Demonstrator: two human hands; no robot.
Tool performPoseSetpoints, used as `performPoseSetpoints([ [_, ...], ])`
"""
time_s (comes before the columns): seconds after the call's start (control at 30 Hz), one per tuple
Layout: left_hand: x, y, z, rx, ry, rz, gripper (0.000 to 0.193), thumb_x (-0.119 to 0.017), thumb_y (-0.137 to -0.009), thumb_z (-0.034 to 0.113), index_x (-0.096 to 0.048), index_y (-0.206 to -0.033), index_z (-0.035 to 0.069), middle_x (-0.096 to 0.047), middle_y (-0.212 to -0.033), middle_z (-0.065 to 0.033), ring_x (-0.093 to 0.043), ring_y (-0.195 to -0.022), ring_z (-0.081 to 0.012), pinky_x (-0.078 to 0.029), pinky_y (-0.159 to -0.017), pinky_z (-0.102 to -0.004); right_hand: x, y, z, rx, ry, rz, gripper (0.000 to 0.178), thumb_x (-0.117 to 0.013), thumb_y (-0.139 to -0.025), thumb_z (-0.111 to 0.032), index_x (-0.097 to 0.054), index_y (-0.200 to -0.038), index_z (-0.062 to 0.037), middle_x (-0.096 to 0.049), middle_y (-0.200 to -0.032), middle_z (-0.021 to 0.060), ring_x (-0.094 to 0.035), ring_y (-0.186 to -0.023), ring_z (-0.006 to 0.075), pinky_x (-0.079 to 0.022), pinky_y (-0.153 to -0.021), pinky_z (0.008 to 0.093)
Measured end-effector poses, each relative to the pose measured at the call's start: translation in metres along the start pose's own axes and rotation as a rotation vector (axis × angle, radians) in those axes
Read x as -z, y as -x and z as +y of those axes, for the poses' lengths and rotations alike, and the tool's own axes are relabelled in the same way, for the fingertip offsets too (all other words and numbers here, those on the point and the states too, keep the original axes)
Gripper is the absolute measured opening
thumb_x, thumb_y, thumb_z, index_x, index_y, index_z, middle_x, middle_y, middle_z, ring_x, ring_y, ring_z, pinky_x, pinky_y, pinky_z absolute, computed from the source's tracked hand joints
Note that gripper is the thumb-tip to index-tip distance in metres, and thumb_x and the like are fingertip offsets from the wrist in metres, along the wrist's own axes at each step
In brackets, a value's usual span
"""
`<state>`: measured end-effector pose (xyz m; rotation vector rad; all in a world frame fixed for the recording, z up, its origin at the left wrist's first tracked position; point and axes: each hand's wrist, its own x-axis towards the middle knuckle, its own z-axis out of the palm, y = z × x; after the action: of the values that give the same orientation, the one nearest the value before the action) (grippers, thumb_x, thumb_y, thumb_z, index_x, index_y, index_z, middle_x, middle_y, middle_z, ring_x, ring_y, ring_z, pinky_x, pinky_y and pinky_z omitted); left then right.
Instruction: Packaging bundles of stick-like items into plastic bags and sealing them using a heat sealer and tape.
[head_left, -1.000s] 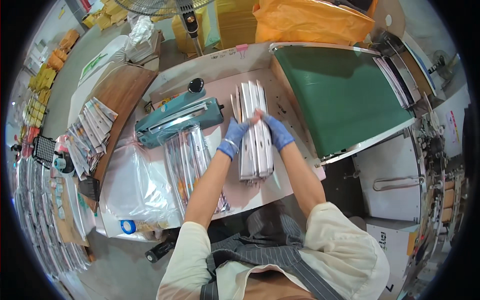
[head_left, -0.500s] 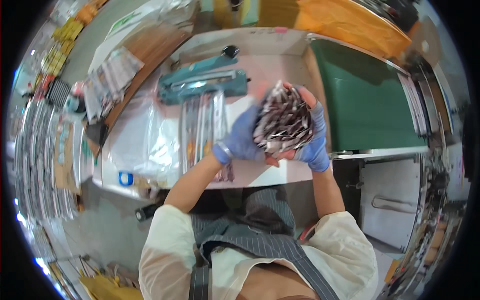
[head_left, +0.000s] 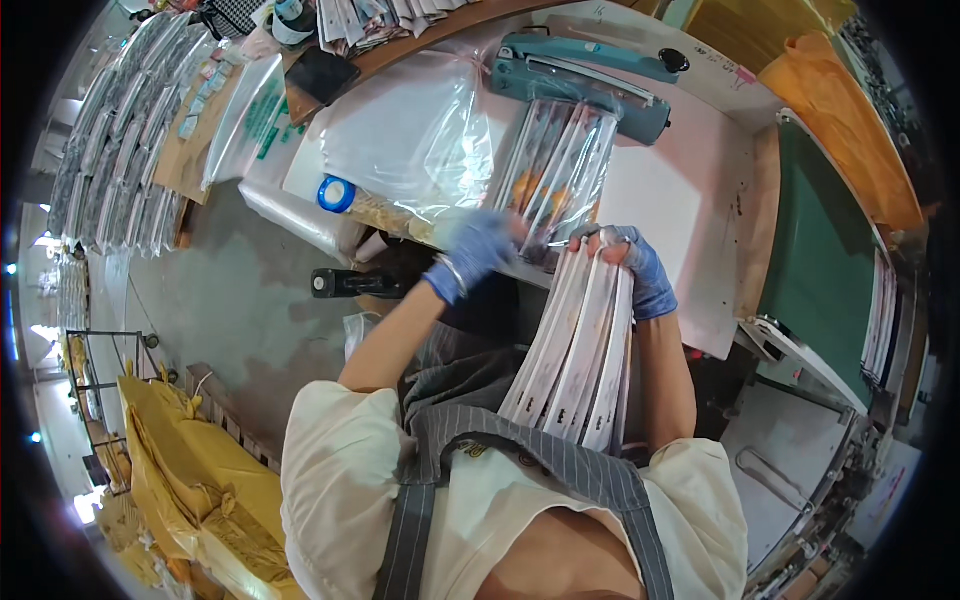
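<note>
My right hand point(head_left: 638, 268), in a blue fingerless glove, is closed on the top of a bundle of long, thin white strips point(head_left: 570, 345). They hang from it toward my apron, fanned into several groups with dark marks near their lower ends. My left hand point(head_left: 478, 248), gloved the same way, is smeared by motion at the table's front edge, apart from the bundle; its fingers cannot be made out. Just beyond both hands lie long, clear-wrapped packs point(head_left: 560, 170) with orange patches. Behind these packs stands a teal bag sealer point(head_left: 585, 85) with a black knob.
Clear plastic bags point(head_left: 400, 130) cover the table's left part, near a blue-rimmed tape roll point(head_left: 336, 194). A brown board point(head_left: 430, 40) borders the far left. On the right are a green panel point(head_left: 820, 250) and an orange sack point(head_left: 850, 130). Yellow wrapped bundles point(head_left: 200, 480) lie lower left.
The bundle, earlier held end-on between both hands over the table, now hangs from my right hand toward my body. My left hand has come away leftward. The view has turned toward the left.
</note>
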<state>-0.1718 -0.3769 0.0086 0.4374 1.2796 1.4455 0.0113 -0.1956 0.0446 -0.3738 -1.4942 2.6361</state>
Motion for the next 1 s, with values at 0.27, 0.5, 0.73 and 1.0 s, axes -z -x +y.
performPoseSetpoints([
  [0.27,0.104,-0.032,-0.009,-0.453,-1.328,0.594,0.017,-0.064,-0.077,0.022,-0.06,-0.073,0.006,-0.056,-0.068,-0.0147,-0.057,-0.061,-0.0244,-0.045,-0.061,-0.0366,-0.041,-0.049,0.018,-0.102,0.073,-0.003,0.027,-0.061,-0.069,-0.022,-0.063,-0.079,0.0026,-0.064,-0.087,0.0173,-0.061,-0.084,0.0265,-0.046,-0.082,0.0339],
  [0.5,0.064,-0.007,0.019,-0.344,0.015,0.312,0.013,-0.056,-0.084,0.012,-0.059,-0.076,0.002,-0.06,-0.07,-0.0012,-0.051,-0.06,-0.0102,-0.042,-0.054,-0.0271,-0.064,-0.093,0.039,-0.174,0.276,-0.054,0.028,-0.061,-0.073,-0.022,-0.066,-0.084,0.0034,-0.065,-0.079,0.0097,-0.061,-0.076,0.0168,-0.046,-0.075,0.0269],
  [0.73,0.056,0.022,0.046,-0.681,-0.907,0.53,0.016,-0.058,-0.082,0.016,-0.055,-0.075,0.002,-0.05,-0.06,-0.0135,-0.049,-0.054,-0.0196,-0.043,-0.055,-0.0319,-0.09,-0.107,0.028,-0.116,0.429,-0.011,0.025,-0.065,-0.075,-0.023,-0.068,-0.079,0.0016,-0.063,-0.067,0.0043,-0.055,-0.062,0.0089,-0.044,-0.06,0.0229],
  [1.0,0.065,0.06,0.026,-0.658,-0.344,0.69,0.029,-0.056,-0.085,0.03,-0.06,-0.098,0.005,-0.058,-0.099,-0.0099,-0.054,-0.089,-0.0197,-0.043,-0.079,-0.0312,-0.073,-0.112,0.035,-0.044,0.423,0.035,0.021,-0.065,-0.072,-0.022,-0.062,-0.063,-0.0028,-0.055,-0.057,0.0002,-0.05,-0.052,0.0064,-0.04,-0.052,0.0215],
])
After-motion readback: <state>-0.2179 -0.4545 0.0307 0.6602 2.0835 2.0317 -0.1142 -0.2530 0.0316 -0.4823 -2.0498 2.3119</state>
